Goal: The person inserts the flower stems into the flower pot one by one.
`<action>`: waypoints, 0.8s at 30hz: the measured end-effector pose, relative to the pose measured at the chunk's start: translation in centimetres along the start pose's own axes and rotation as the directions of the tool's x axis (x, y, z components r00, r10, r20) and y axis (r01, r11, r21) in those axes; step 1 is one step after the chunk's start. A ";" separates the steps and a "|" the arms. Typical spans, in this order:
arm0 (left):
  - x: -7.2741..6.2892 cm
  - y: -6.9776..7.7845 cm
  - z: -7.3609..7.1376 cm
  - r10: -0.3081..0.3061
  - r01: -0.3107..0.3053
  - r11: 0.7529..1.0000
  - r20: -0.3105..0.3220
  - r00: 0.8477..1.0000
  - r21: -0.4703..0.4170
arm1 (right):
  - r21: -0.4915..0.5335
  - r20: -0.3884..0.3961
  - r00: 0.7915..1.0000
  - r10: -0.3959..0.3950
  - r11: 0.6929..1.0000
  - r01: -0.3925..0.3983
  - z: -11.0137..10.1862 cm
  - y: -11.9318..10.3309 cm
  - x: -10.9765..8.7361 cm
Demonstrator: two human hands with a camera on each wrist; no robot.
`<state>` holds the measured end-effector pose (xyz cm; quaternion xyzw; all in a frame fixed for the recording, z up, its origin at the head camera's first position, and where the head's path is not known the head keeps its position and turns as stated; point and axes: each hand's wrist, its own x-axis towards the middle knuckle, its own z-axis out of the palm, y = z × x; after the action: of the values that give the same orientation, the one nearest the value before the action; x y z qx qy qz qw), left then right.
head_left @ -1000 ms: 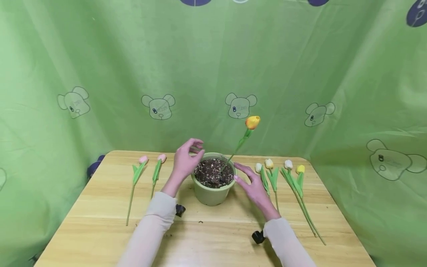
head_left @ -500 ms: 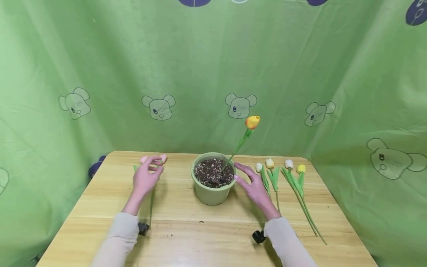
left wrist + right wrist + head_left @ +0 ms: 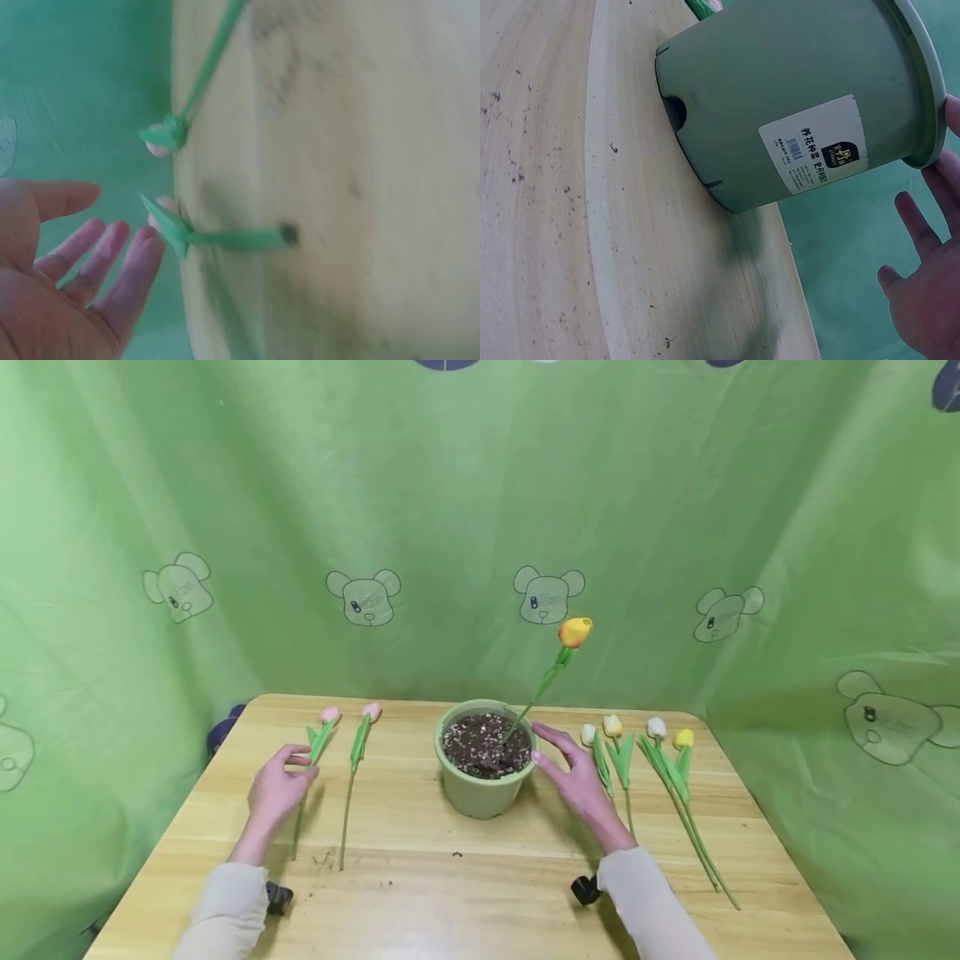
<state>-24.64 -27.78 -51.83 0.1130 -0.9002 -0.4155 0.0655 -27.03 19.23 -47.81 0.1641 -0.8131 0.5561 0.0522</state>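
Observation:
My left hand (image 3: 277,787) is over the stem of the left pink tulip (image 3: 330,715). In the left wrist view its relaxed fingers (image 3: 124,274) are spread beside a tulip's green leaves (image 3: 174,227), with nothing between them. A second pink tulip (image 3: 372,712) lies to its right. A pale green pot (image 3: 483,797) of dark soil (image 3: 480,747) stands mid-table. From the soil, an orange-yellow tulip (image 3: 575,632) leans right. My right hand (image 3: 581,785) touches the right side of the pot's rim with thumb and fingers spread; the right wrist view shows its fingers loosely extended.
Right of the pot lie several tulips, white (image 3: 656,727) and yellow (image 3: 683,739), stems toward the front. The wooden table (image 3: 442,902) carries soil crumbs. A green curtain (image 3: 450,485) stands behind its far edge. A white label (image 3: 815,145) is on the pot.
My left hand has moved left from beside the pot, past the second pink tulip, to the left pink tulip. My right hand has stayed at the pot's rim.

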 end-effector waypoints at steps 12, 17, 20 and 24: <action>-0.5 -2.2 -0.6 -0.070 0.071 0.997 0.084 0.994 -0.007 | -0.017 -0.005 1.000 -0.015 1.000 0.015 -0.1 0.0 -0.1; -0.3 -2.3 -0.2 -0.085 0.085 0.996 0.093 0.992 0.003 | -0.018 -0.006 1.000 -0.031 0.999 0.031 -0.1 0.2 -0.1; -0.3 -2.2 0.0 -0.079 0.079 0.997 0.097 0.992 0.002 | -0.016 -0.008 0.999 -0.037 0.999 0.037 -0.1 0.2 0.0; -0.1 -2.2 0.7 -0.077 0.077 0.997 0.083 0.994 0.002 | -0.017 -0.013 0.999 -0.047 0.999 0.047 -0.1 0.2 -0.1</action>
<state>-24.40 -28.65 -54.00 0.1300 -0.8969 -0.4226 0.0122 -27.00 19.40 -47.95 0.1789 -0.8133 0.5490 0.0723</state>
